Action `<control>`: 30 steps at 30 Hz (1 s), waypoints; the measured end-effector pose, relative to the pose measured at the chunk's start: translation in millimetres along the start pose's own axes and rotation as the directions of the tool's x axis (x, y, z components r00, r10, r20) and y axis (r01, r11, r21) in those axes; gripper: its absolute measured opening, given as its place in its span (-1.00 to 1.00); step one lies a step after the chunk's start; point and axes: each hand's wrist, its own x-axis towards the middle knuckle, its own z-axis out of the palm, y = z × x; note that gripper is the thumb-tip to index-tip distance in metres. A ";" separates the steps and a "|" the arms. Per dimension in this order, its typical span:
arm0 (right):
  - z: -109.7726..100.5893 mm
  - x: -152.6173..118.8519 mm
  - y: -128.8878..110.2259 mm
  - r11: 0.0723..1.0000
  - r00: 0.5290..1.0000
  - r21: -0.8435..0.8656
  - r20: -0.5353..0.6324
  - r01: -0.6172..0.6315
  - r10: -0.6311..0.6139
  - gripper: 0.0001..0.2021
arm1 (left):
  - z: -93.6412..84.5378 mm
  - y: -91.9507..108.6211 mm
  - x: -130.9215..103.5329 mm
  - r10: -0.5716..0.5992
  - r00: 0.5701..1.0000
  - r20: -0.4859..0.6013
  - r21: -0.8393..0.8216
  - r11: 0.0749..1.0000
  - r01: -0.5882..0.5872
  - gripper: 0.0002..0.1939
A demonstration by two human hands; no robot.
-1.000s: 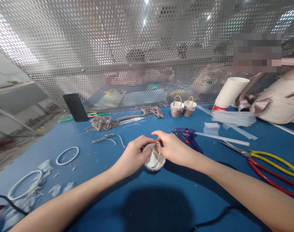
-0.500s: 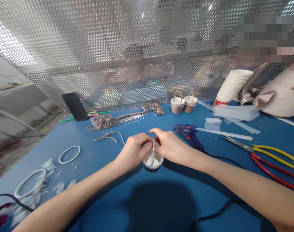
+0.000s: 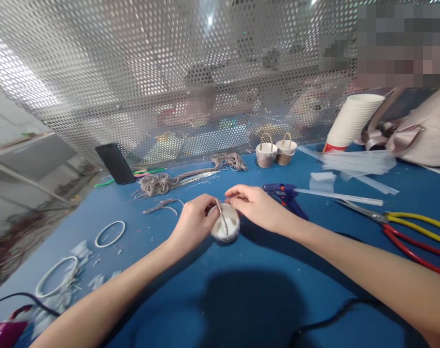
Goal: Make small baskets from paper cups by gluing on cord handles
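Note:
A small white paper-cup basket with a twisted cord handle stands on the blue table in front of me. My left hand is closed at its left side, thumb and fingers pinching near the rim and the handle's base. On the far right side of the cup, my right hand has loosely bent fingers, off the handle; its fingertips hover by the rim and hold nothing visible. Just beyond the right hand lies a blue glue gun with a clear glue stick in its back.
Two finished little baskets stand by the perforated metal screen. Grey cord bundles and a phone are at back left. White rings lie left; scissors, glue sticks and stacked paper cups lie right.
My right hand has let go of the handle and drawn back to the right. The handle now leans left, and more of the cup's inside shows.

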 end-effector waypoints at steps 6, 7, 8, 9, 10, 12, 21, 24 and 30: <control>0.1 -10.4 -6.9 0.999 0.992 -0.035 0.119 -0.034 0.038 -0.71 | -1.6 -2.2 1.3 -0.061 0.996 -0.061 0.060 0.996 0.065 -0.88; 1.1 -12.5 -6.4 0.999 0.988 -0.049 0.152 -0.020 0.027 -0.64 | -1.7 -2.7 1.6 -0.055 0.996 -0.071 0.070 0.996 0.060 -0.87; 2.6 -14.1 -5.2 0.998 0.985 -0.068 0.171 0.004 0.007 -0.58 | -1.6 -3.1 2.1 -0.051 0.996 -0.076 0.077 0.995 0.057 -0.86; 4.3 -15.3 -3.5 0.995 0.985 -0.091 0.171 0.033 -0.017 -0.53 | -1.5 -3.4 2.5 -0.050 0.996 -0.079 0.079 0.995 0.056 -0.86; 6.2 -16.0 -1.6 0.992 0.987 -0.114 0.155 0.061 -0.043 -0.50 | -1.4 -3.7 3.0 -0.055 0.995 -0.078 0.075 0.995 0.061 -0.86; 9.5 -16.0 2.3 0.985 0.991 -0.143 0.110 0.093 -0.078 -0.48 | -1.4 -4.3 3.9 -0.080 0.995 -0.064 0.045 0.996 0.083 -0.85; -2.2 -8.8 11.0 0.998 0.979 -0.058 0.205 0.025 -0.012 -0.30 | -11.8 -16.7 9.1 -0.204 0.966 0.156 -0.375 0.893 0.249 -0.72; -4.4 -7.6 12.6 0.999 0.973 -0.036 0.230 0.014 -0.006 -0.32 | -13.3 -20.6 9.6 -0.192 0.962 0.194 -0.444 0.858 0.260 -0.76; -1.7 -9.7 11.7 1.000 0.968 -0.020 0.250 -0.014 0.019 -0.31 | -11.2 -20.8 7.9 -0.162 0.970 0.183 -0.417 0.881 0.226 -0.80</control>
